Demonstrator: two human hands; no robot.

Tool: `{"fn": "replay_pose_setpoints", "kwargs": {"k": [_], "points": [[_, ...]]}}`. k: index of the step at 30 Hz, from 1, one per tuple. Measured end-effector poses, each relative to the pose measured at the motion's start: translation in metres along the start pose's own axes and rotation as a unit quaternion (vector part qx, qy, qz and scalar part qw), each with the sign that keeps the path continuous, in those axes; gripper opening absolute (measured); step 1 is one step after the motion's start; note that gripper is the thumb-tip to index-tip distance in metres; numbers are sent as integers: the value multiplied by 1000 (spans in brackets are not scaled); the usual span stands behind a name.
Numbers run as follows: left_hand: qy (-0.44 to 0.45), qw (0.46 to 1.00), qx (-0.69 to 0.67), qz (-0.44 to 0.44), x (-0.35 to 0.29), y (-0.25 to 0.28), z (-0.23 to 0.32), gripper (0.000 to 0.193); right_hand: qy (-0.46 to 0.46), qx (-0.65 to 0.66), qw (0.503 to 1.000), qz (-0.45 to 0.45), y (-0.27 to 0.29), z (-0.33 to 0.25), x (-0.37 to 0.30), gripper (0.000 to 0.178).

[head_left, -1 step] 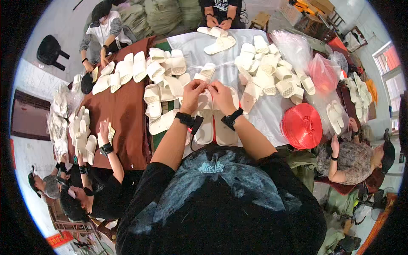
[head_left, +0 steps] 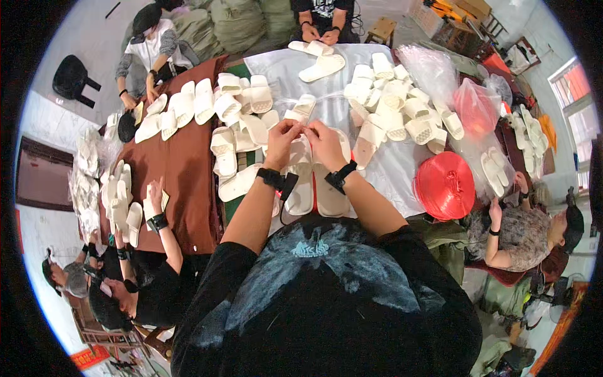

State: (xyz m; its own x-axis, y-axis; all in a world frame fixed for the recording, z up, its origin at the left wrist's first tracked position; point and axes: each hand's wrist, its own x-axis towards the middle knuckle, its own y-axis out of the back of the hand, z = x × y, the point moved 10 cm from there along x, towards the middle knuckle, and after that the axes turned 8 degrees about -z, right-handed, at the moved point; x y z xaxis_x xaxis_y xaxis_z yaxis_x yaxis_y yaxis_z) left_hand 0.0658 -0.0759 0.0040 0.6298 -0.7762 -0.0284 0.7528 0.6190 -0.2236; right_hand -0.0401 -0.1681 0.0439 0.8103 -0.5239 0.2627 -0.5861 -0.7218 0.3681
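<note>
My left hand and my right hand meet fingertip to fingertip over a pair of cream slippers. Both have thumb and forefinger pinched; what lies between them is too small to make out. Below my hands the left slipper and the right slipper lie side by side, open backs toward me, their straps partly hidden by my hands. A little red shows between and beside them. Another cream slipper lies just beyond my fingertips.
A red roll of plastic twine sits at right on the white sheet. Slippers are heaped right and left, with some on the brown cloth. Clear plastic bags lie far right. Several people work around the table.
</note>
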Motion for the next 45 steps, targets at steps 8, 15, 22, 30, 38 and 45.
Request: {"fn": "replay_pose_setpoints", "kwargs": {"k": [8, 15, 22, 30, 38, 45], "points": [[-22, 1000, 5, 7, -10, 17, 7, 13, -18, -24, 999, -36, -25, -1, -1, 15], [-24, 999, -37, -16, 0, 3, 3, 10, -22, -30, 999, -9, -11, 6, 1, 14], [-36, 998, -52, -18, 3, 2, 3, 11, -1, -19, 1000, 7, -8, 8, 4, 13], [-31, 999, -18, 11, 0, 20, 3, 10, 2, -40, 999, -24, -28, 8, 5, 12], [9, 999, 13, -28, 10, -1, -17, 12, 36, 7, 999, -15, -13, 25, 3, 12], [-53, 998, -18, -10, 4, 2, -3, 14, 4, 12, 998, -62, -15, 17, 6, 9]]}}
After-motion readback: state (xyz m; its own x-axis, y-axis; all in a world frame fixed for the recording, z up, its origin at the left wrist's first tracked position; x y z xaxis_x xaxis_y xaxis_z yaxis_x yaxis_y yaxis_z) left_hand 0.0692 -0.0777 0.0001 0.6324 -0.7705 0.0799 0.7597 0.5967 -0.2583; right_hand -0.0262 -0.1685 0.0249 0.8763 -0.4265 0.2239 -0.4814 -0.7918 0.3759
